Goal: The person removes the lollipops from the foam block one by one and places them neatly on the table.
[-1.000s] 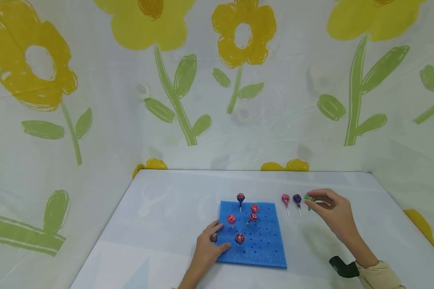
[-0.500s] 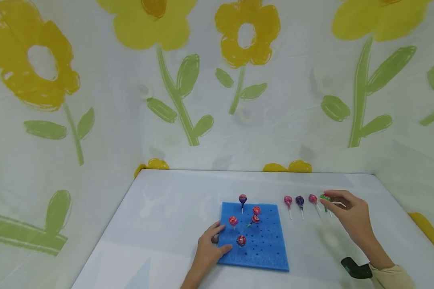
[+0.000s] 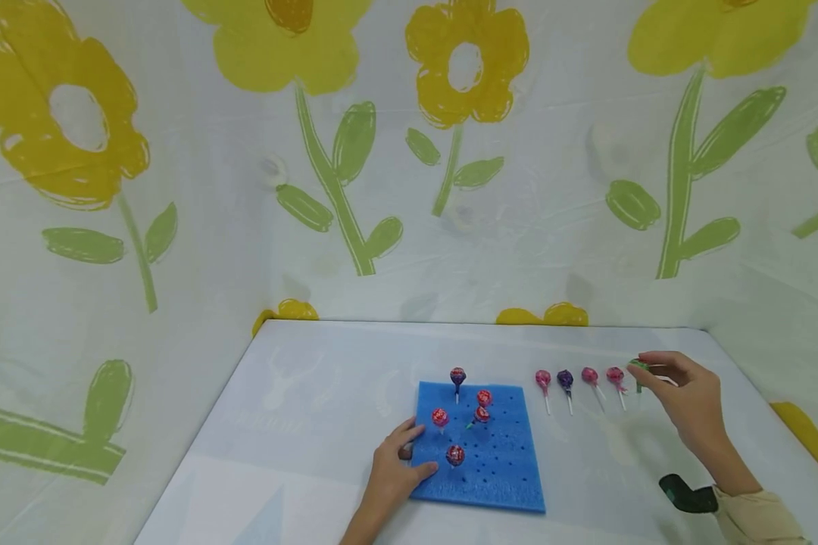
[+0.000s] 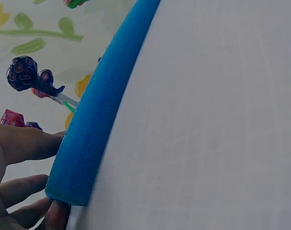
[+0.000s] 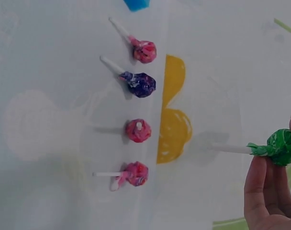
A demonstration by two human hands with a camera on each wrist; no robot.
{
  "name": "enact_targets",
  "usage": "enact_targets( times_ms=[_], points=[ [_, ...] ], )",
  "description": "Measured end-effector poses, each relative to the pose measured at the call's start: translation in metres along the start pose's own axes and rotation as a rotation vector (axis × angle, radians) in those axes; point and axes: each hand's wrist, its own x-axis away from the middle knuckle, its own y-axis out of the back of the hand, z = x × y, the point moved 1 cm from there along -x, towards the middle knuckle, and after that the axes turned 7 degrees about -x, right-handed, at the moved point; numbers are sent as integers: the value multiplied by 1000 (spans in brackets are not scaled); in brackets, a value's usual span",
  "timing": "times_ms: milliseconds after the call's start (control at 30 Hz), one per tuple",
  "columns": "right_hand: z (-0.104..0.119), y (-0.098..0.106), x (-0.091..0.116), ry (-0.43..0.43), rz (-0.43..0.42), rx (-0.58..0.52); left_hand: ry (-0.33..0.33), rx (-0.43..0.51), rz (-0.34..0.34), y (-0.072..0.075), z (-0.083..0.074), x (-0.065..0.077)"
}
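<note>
Pinching a green lollipop [image 5: 283, 147], right fingers [image 5: 255, 187] hover over white table [image 3: 300, 431] (flowered backdrop [image 3: 518, 242]), left fingers [image 4: 22, 189] gripping foam [image 4: 95, 124]

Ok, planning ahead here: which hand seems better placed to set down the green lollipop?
Likely the right hand: it pinches the green lollipop near the lollipop row, while the left hand holds the blue foam.

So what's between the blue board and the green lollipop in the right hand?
Head view: from the board, a pink lollipop, a purple lollipop, a second pink one and a third pink one, in a row on the table.
</note>
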Motion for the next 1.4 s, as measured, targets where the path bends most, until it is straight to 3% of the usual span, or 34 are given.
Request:
enact_targets(
  times_ms=[267, 700, 1167, 1267, 1400],
  points=[
    [-15, 9, -7, -83, 3, 7, 0, 7, 4, 1, 0, 2],
    [-47, 15, -19, -129, 60, -45, 0, -5, 0, 1, -1, 2],
    [-85, -3, -38, -274, 131, 237, 11, -11, -6, 2, -2, 3],
    [-91, -6, -42, -268, 134, 253, 8, -3, -3, 1, -1, 3],
    [-95, -6, -45, -186, 155, 292, 0, 15, 2, 0, -2, 2]
  ],
)
